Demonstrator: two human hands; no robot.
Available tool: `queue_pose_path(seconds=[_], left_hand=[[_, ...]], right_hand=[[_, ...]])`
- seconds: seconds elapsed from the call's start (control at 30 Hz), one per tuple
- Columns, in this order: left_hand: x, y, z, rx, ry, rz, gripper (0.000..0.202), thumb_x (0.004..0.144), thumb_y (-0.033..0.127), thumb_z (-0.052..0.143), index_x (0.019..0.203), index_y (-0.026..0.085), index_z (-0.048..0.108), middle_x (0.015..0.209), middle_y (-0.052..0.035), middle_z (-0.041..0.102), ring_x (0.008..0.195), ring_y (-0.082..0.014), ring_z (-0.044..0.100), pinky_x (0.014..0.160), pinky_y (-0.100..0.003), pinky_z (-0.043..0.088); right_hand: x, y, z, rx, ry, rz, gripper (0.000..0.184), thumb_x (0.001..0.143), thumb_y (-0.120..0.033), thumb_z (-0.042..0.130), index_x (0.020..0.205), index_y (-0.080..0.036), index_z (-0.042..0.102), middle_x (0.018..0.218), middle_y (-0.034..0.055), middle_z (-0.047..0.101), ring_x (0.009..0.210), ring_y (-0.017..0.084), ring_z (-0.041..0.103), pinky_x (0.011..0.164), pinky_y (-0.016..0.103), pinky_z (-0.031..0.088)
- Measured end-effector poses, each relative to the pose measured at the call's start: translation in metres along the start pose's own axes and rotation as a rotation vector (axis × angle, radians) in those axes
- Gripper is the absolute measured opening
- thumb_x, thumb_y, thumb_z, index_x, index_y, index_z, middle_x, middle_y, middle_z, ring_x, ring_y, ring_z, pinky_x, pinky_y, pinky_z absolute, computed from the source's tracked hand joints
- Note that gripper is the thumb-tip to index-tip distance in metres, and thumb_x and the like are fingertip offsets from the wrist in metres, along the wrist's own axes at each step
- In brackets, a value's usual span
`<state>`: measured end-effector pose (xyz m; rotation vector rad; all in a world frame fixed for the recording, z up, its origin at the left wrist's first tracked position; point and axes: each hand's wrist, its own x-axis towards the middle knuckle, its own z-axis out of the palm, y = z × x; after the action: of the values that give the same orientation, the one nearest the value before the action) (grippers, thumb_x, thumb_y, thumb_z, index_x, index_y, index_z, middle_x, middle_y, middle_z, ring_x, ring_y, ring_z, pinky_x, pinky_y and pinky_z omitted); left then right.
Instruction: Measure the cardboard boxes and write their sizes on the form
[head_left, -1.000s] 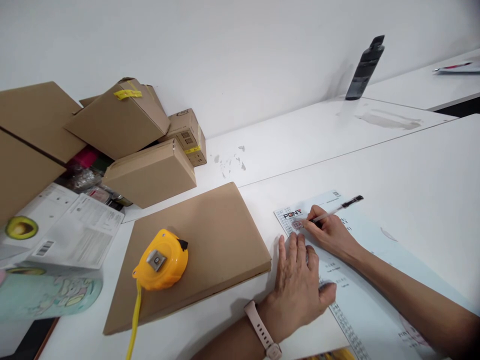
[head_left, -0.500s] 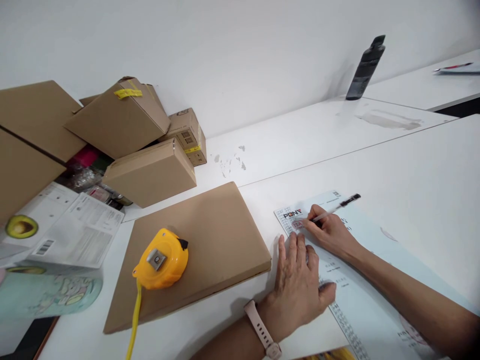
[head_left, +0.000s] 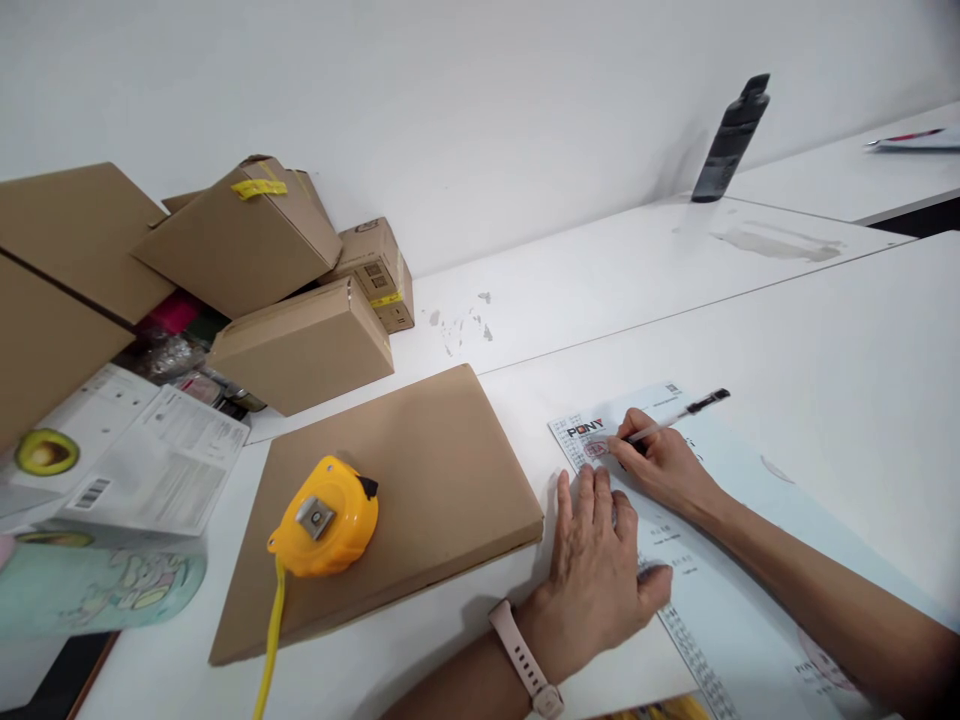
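A pale blue printed sheet (head_left: 742, 600) with a PONY logo and a red stamp lies on the white table. My left hand (head_left: 596, 560) rests flat across its left edge, fingers spread, a pink watch band on the wrist. In my right hand (head_left: 664, 462) a clear pen with a black cap (head_left: 686, 409) on its upper end is pinched, its lower end beside the stamp. The fingers hide the pen's tip. Left of my left hand, a yellow tape measure (head_left: 334, 520) sits on a flat cardboard box (head_left: 442, 470), its yellow tape hanging over the front edge.
Several cardboard boxes (head_left: 300, 345) are piled against the wall at the left. A white carton with an avocado picture (head_left: 150, 460) and a mint-green patterned object (head_left: 112, 590) stand at the near left. A dark bottle (head_left: 730, 140) stands at the back right.
The pen's capped end has shifted slightly to the right as my right hand tilts it. My left hand and the sheet have stayed in place.
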<state>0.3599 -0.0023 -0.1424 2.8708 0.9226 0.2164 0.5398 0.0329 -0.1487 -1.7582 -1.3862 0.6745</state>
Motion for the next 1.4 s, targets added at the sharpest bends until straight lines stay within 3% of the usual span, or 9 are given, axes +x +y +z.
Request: queue_pose_path(seconds=[0.6, 0.7, 0.8, 0.97, 1.1, 1.17, 1.23, 1.3, 1.4], left_hand=[[-0.001, 0.001, -0.002, -0.015, -0.014, 0.0, 0.071, 0.103, 0.057, 0.036, 0.145, 0.0, 0.045, 0.16, -0.029, 0.037, 0.155, -0.0387, 0.024, 0.126, -0.06, 0.022], [-0.001, -0.001, -0.003, -0.024, -0.024, 0.009, 0.071, 0.103, 0.057, 0.036, 0.145, 0.0, 0.046, 0.161, -0.0289, 0.037, 0.155, -0.0385, 0.023, 0.126, -0.061, 0.022], [0.0, -0.003, 0.0, -0.033, -0.027, 0.002, 0.072, 0.103, 0.058, 0.037, 0.145, 0.0, 0.046, 0.161, -0.0285, 0.037, 0.155, -0.0386, 0.023, 0.126, -0.062, 0.022], [-0.004, 0.005, 0.004, -0.038, 0.099, -0.001, 0.064, 0.102, 0.053, 0.043, 0.141, 0.003, 0.049, 0.159, -0.0264, 0.042, 0.153, -0.0379, 0.029, 0.124, -0.058, 0.03], [-0.027, 0.021, -0.037, -0.027, 0.518, 0.071, 0.033, 0.1, 0.033, 0.05, 0.128, 0.016, 0.059, 0.145, -0.0124, 0.062, 0.147, -0.0262, 0.044, 0.123, -0.042, 0.037], [-0.047, 0.021, -0.072, -0.063, 0.736, 0.0, 0.029, 0.096, 0.03, 0.06, 0.124, 0.022, 0.058, 0.135, -0.0075, 0.069, 0.142, -0.022, 0.049, 0.119, -0.037, 0.043], [-0.07, 0.009, -0.105, -0.054, 0.949, -0.15, 0.031, 0.095, 0.026, 0.06, 0.125, 0.028, 0.054, 0.129, -0.0069, 0.07, 0.137, -0.0225, 0.053, 0.114, -0.042, 0.047], [-0.092, -0.015, -0.131, 0.014, 1.039, -0.346, 0.033, 0.094, 0.022, 0.061, 0.126, 0.029, 0.054, 0.134, -0.0092, 0.065, 0.136, -0.0269, 0.053, 0.114, -0.05, 0.043], [-0.114, -0.059, -0.151, -0.056, 0.973, -0.638, 0.051, 0.087, 0.036, 0.073, 0.133, 0.025, 0.053, 0.147, -0.0159, 0.055, 0.141, -0.0363, 0.047, 0.114, -0.059, 0.039]], right_hand=[[0.002, 0.006, -0.001, -0.019, 0.04, -0.031, 0.023, 0.09, -0.04, 0.057, 0.075, -0.026, 0.046, 0.051, -0.0064, 0.046, 0.049, 0.015, 0.043, 0.05, 0.03, 0.034], [0.007, 0.013, -0.011, -0.079, 0.137, -0.129, 0.017, 0.095, -0.041, 0.053, 0.091, -0.025, 0.057, 0.074, 0.0012, 0.064, 0.064, 0.019, 0.057, 0.06, 0.032, 0.044], [0.016, 0.025, -0.02, -0.217, 0.127, -0.307, 0.023, 0.097, -0.028, 0.046, 0.112, -0.026, 0.063, 0.106, 0.009, 0.071, 0.092, 0.025, 0.066, 0.077, 0.038, 0.051], [0.027, 0.051, -0.02, -0.41, 0.074, -0.499, 0.047, 0.081, -0.006, 0.043, 0.114, -0.024, 0.071, 0.109, 0.0123, 0.073, 0.101, 0.03, 0.065, 0.077, 0.042, 0.055], [0.03, 0.062, -0.017, -0.415, 0.086, -0.512, 0.065, 0.07, -0.003, 0.046, 0.127, -0.027, 0.067, 0.113, 0.0099, 0.073, 0.102, 0.032, 0.066, 0.08, 0.043, 0.056], [0.031, 0.062, -0.017, -0.381, 0.1, -0.484, 0.066, 0.07, -0.004, 0.048, 0.129, -0.029, 0.065, 0.113, 0.0106, 0.073, 0.103, 0.034, 0.067, 0.078, 0.044, 0.056], [0.03, 0.059, -0.018, -0.33, 0.113, -0.452, 0.058, 0.075, -0.008, 0.05, 0.125, -0.031, 0.066, 0.109, 0.0122, 0.074, 0.103, 0.037, 0.067, 0.073, 0.045, 0.054], [0.028, 0.055, -0.019, -0.257, 0.144, -0.413, 0.046, 0.081, -0.013, 0.051, 0.119, -0.034, 0.067, 0.103, 0.0121, 0.075, 0.1, 0.039, 0.068, 0.067, 0.046, 0.051], [0.024, 0.046, -0.021, -0.171, 0.207, -0.348, 0.031, 0.09, -0.024, 0.052, 0.115, -0.037, 0.066, 0.1, 0.0117, 0.074, 0.091, 0.039, 0.067, 0.066, 0.047, 0.047]])
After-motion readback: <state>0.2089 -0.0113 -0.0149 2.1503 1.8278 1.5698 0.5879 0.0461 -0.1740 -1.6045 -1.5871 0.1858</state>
